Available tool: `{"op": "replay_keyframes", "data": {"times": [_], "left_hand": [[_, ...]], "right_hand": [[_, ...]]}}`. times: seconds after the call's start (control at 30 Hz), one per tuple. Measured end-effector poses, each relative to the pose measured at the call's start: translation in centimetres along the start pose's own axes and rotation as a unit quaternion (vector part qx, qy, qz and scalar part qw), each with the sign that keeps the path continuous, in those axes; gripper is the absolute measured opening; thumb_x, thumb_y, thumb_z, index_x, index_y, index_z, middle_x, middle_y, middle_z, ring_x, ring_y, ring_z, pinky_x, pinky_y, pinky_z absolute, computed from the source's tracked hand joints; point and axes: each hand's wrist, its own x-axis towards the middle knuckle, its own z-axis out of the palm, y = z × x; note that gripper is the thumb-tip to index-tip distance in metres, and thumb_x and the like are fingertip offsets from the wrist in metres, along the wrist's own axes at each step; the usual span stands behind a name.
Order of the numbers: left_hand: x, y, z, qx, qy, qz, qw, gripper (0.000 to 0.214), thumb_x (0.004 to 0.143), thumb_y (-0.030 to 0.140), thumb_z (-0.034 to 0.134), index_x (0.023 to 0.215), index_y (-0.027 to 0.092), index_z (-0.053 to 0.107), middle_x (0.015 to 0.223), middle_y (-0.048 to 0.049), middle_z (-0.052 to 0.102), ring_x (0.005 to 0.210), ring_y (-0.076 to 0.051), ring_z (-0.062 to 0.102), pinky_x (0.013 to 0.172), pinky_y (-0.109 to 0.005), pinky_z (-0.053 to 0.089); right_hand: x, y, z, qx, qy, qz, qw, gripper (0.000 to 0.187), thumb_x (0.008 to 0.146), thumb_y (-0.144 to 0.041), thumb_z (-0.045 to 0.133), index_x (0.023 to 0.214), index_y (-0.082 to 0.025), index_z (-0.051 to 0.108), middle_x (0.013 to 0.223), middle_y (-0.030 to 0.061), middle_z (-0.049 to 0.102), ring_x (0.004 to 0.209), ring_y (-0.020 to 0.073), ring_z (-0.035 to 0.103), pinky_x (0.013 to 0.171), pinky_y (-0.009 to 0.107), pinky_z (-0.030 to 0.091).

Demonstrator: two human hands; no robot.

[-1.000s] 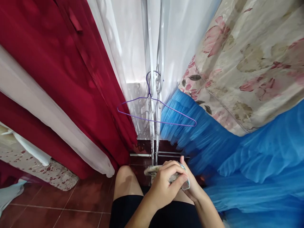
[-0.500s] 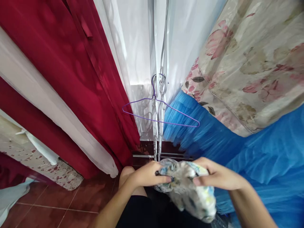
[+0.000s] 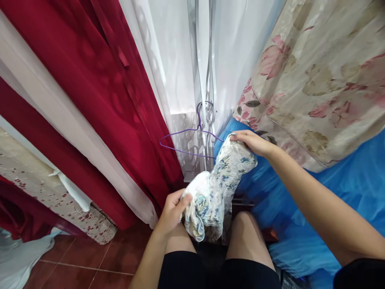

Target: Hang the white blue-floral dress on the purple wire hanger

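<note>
A white garment with a blue and yellow floral print is stretched between my hands above my knees; its exact kind I cannot tell. My left hand grips its lower left part, thumb on top. Higher up, my right hand pinches its upper edge close to the right end of a purple wire hanger. That hanger hangs from a white chain-like strip. The garment covers the hanger's right end, so whether the cloth is over it or only in front of it I cannot tell.
Red fabric and white cloth hang on the left and at the back. To the right hang a pink floral cloth and blue tulle. Reddish floor tiles lie at lower left.
The bunched garment has been spread out and lifted. My right hand has moved up and forward to the hanger's right end; my left hand has moved slightly left and holds the lower part.
</note>
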Motion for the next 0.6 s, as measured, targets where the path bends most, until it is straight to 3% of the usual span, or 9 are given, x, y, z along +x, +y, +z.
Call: {"op": "replay_keyframes", "data": {"times": [0.1,0.17,0.27,0.37,0.47,0.53,0.6], "left_hand": [[0.2,0.8,-3.8,0.016,0.04,0.0,0.999,0.039,0.095,0.053,0.057,0.091,0.014,0.065,0.077,-0.0025,0.06,0.068,-0.015,0.051,0.061,-0.024,0.037],[1.0,0.8,-7.0,0.139,0.005,0.012,0.99,0.032,0.095,0.047,0.059,0.09,0.017,0.068,0.081,-0.0025,0.063,0.075,-0.017,0.055,0.066,-0.025,0.041],[3.8,-0.4,-11.7,0.37,-0.053,0.051,0.926,0.025,0.095,0.042,0.057,0.088,0.022,0.071,0.086,-0.0024,0.068,0.087,-0.021,0.058,0.085,-0.031,0.043],[7.9,-1.7,-15.2,0.468,-0.052,0.064,0.88,0.029,0.099,0.035,0.045,0.086,0.023,0.068,0.083,-0.0034,0.068,0.09,-0.024,0.059,0.089,-0.035,0.043],[12.3,-1.0,-16.8,0.489,0.067,0.108,0.863,0.025,0.096,0.025,0.042,0.097,0.023,0.067,0.095,-0.0061,0.069,0.094,-0.025,0.059,0.09,-0.036,0.044],[15.1,0.8,-16.6,0.46,0.151,0.148,0.862,0.024,0.094,0.02,0.041,0.099,0.022,0.064,0.095,-0.0064,0.068,0.091,-0.024,0.059,0.089,-0.036,0.045],[17.5,2.8,-15.3,0.405,0.188,0.182,0.876,0.022,0.09,0.016,0.043,0.102,0.021,0.061,0.097,-0.0055,0.067,0.092,-0.022,0.06,0.089,-0.034,0.046]], "right_hand": [[-0.4,0.8,1.0,0.006,-0.138,0.047,0.989,0.029,0.072,-0.04,0.084,0.078,-0.014,0.072,0.065,0.0035,0.072,0.051,0.0157,0.062,0.045,0.023,0.047],[-1.0,0.9,0.6,0.019,-0.147,0.028,0.989,0.033,0.071,-0.042,0.086,0.087,-0.017,0.071,0.069,0.0005,0.072,0.053,0.0139,0.063,0.048,0.022,0.048],[-1.7,0.2,-0.4,-0.006,-0.148,-0.007,0.989,0.039,0.07,-0.042,0.087,0.096,-0.018,0.071,0.073,-0.001,0.073,0.056,0.0127,0.063,0.051,0.021,0.049],[-1.8,-0.8,-0.8,-0.043,-0.156,-0.023,0.987,0.037,0.069,-0.043,0.087,0.091,-0.017,0.073,0.073,0.0002,0.073,0.058,0.0131,0.063,0.052,0.022,0.048],[-1.8,-1.3,-0.7,-0.049,-0.15,-0.019,0.987,0.034,0.068,-0.042,0.089,0.086,-0.018,0.072,0.071,-0.0001,0.072,0.055,0.012,0.06,0.05,0.022,0.044],[-1.8,-1.5,-0.5,-0.048,-0.146,-0.01,0.988,0.033,0.068,-0.041,0.089,0.085,-0.019,0.072,0.069,-0.0005,0.072,0.054,0.0117,0.059,0.049,0.022,0.042],[-1.9,-1.5,-0.5,-0.035,-0.145,0.003,0.989,0.034,0.068,-0.041,0.089,0.089,-0.019,0.073,0.072,-0.0001,0.073,0.056,0.0125,0.061,0.05,0.022,0.044]]}}
